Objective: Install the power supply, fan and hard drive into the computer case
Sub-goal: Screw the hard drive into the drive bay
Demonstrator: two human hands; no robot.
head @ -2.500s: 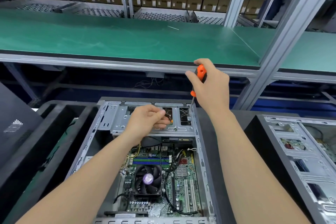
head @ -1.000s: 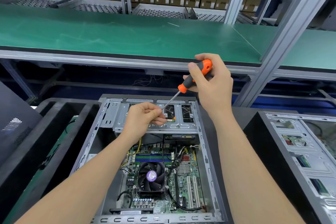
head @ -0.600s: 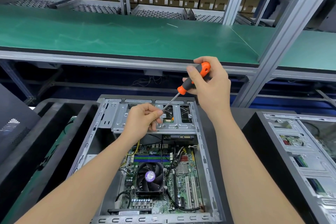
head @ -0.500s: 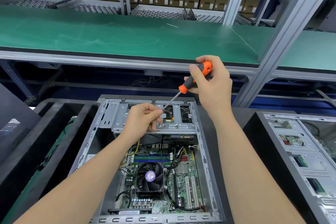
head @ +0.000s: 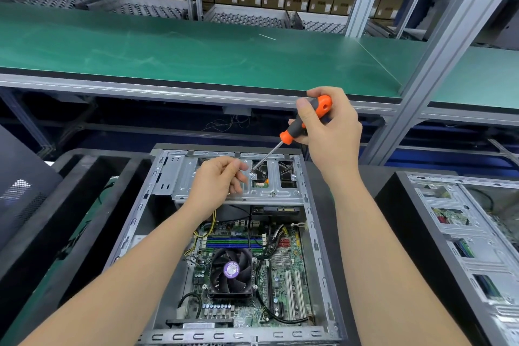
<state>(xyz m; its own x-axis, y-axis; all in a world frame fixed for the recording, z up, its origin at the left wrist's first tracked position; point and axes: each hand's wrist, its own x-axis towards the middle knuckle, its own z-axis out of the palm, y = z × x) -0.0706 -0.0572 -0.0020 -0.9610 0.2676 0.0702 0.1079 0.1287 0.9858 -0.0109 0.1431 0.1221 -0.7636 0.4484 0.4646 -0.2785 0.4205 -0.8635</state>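
An open computer case (head: 317, 233) lies on its side in front of me. A metal drive cage (head: 179, 177) spans its far end. A black fan (head: 230, 270) sits on the motherboard (head: 283, 284) below. My right hand (head: 331, 132) grips an orange and black screwdriver (head: 307, 119); its shaft slants down-left and the tip meets a screw (head: 252, 176) on the cage. My left hand (head: 217, 180) rests on the cage just left of that screw, fingers curled; whether they hold anything is hidden. The hard drive shows only through the cage openings.
A second open case (head: 460, 233) stands at the right. Black trays (head: 84, 205) and a dark panel (head: 19, 188) lie at the left. A green bench (head: 196, 50) with an aluminium post (head: 438, 59) runs behind, with cardboard boxes beyond.
The screwdriver went from upright at the case's right wall to slanting down-left onto the cage screw. My left hand's fingers drew back slightly from the screw.
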